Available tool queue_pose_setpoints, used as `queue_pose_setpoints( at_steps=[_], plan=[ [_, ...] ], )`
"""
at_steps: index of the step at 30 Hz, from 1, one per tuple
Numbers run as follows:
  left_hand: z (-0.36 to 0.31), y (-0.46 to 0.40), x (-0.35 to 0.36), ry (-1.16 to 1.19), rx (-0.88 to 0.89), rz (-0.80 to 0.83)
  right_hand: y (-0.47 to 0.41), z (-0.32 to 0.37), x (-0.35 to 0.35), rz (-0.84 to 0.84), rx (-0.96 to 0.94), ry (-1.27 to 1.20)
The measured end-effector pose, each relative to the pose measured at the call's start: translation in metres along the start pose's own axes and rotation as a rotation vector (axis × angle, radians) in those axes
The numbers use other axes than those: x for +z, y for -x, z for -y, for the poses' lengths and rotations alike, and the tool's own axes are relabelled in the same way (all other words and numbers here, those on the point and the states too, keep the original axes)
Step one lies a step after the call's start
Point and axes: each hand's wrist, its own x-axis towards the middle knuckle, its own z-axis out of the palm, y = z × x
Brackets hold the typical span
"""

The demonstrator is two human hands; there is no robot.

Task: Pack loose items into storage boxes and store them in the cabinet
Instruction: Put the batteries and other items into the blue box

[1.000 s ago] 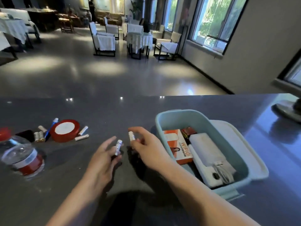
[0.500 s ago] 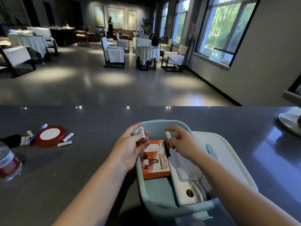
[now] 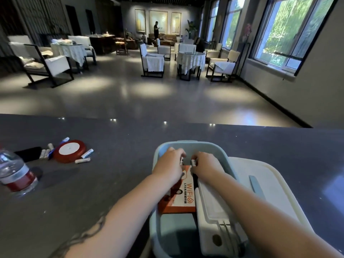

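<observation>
At the far left edge of the frame a clear water bottle (image 3: 15, 175) with a red label stands on the dark countertop (image 3: 111, 183). Just right of it, in the middle left, a dark flat object (image 3: 28, 153), a blue pen (image 3: 62, 143), a red-rimmed round tape roll (image 3: 70, 150) and several small white batteries (image 3: 84, 157) lie loose together, well apart from the box. These look like the items not yet packed.

In the lower centre sits the pale blue storage box (image 3: 221, 151), open. It already holds an orange WiFi carton (image 3: 183, 196) and, to its right, a white adapter with a coiled cable (image 3: 217, 220). Both hands reach into the far end of the box. The left hand (image 3: 168, 167) has its fingers curled round a small white battery (image 3: 182, 161); the right hand (image 3: 204, 166), just beside it, pinches a second battery (image 3: 193, 162) the same way. Both batteries are low inside the box, above the carton's far end, and neither seems released yet.

At the lower right the white lid (image 3: 279, 183) lies beside the box, partly under its right edge.

By my reading the packing is partway: a few things are in, two batteries are going in, the left-hand cluster remains, and closing the lid and storing the box come afterwards. No cabinet is in view.
</observation>
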Motion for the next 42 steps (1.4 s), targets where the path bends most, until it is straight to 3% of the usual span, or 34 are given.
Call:
queue_pose_setpoints(
  at_steps=[5, 9, 13, 21, 24, 26, 29, 32, 35, 42],
  plan=[
    [0.001, 0.001, 0.005, 0.012, 0.011, -0.032, -0.004, -0.006, 0.005, 0.025, 0.053, 0.057],
    [0.002, 0.001, 0.004, 0.048, 0.004, -0.028, -0.005, -0.013, 0.005, -0.012, 0.063, -0.05],
    [0.0, 0.004, 0.001, 0.155, -0.016, -0.047, -0.002, -0.011, 0.0, -0.167, 0.03, -0.465],
    [-0.003, 0.007, -0.002, 0.248, -0.062, 0.002, 0.009, -0.002, -0.008, 0.004, -0.071, -0.946],
    [-0.006, 0.012, -0.002, 0.188, -0.03, -0.047, 0.006, -0.008, -0.007, -0.057, 0.001, -0.841],
    [-0.006, 0.016, -0.004, 0.091, 0.033, -0.17, 0.003, -0.014, -0.005, -0.106, 0.029, -0.676],
    [0.003, 0.025, -0.01, 0.049, 0.055, -0.347, 0.001, -0.019, -0.003, -0.036, -0.024, -0.433],
    [0.025, 0.033, -0.012, 0.045, -0.02, -0.259, -0.001, -0.019, -0.002, 0.025, -0.062, -0.302],
    [0.036, 0.042, -0.013, 0.192, -0.079, -0.195, -0.003, -0.017, -0.001, 0.037, -0.074, -0.247],
    [0.042, 0.061, -0.016, 0.391, -0.079, -0.182, 0.004, -0.009, -0.002, -0.102, -0.02, -0.291]
  ],
)
